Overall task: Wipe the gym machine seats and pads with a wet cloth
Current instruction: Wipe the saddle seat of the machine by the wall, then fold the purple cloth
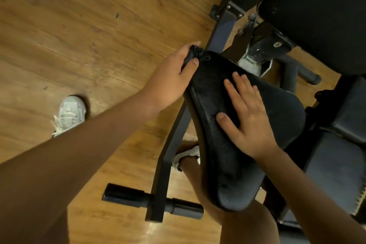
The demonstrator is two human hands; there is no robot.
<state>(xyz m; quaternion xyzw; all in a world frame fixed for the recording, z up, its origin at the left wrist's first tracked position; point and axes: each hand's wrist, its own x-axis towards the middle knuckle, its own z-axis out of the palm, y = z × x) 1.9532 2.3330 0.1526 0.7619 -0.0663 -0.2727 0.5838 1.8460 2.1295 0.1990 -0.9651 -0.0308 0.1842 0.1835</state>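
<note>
risked, by this reading, dragging the cloth (208,93) off the left edge of the seat pad (283,109) if the pull at its corner outweighed the press on top; risked also bunching the fabric under the palm and so leaving the near end and right edge of the pad unwiped. might have slid the pressing hand on a wet face toward the frame bar (170,164) and the wooden floor (79,25) below, since nothing braced it sideways. gripped a bunched corner of the cloth in the left hand (174,79), thumb and fingers curled round it, right at the far narrow end of the pad. pressed the right hand (249,123) flat on top of the cloth about mid-pad, fingers straight and spread, clenching nothing. lay spread over the far and left part of the pad, dark and nubbly against the smoother grey surface left bare at the near end and along the right edge. ran its long axis with the pad's own, from the far narrow end beside the left hand down to the near rounded end above the knee; pointed its pinched corner away from the body, toward the frame. could not tell just where dark cloth stopped and dark pad began along the near half. sat well apart beyond the far end, a larger black back pad (316,16).
</note>
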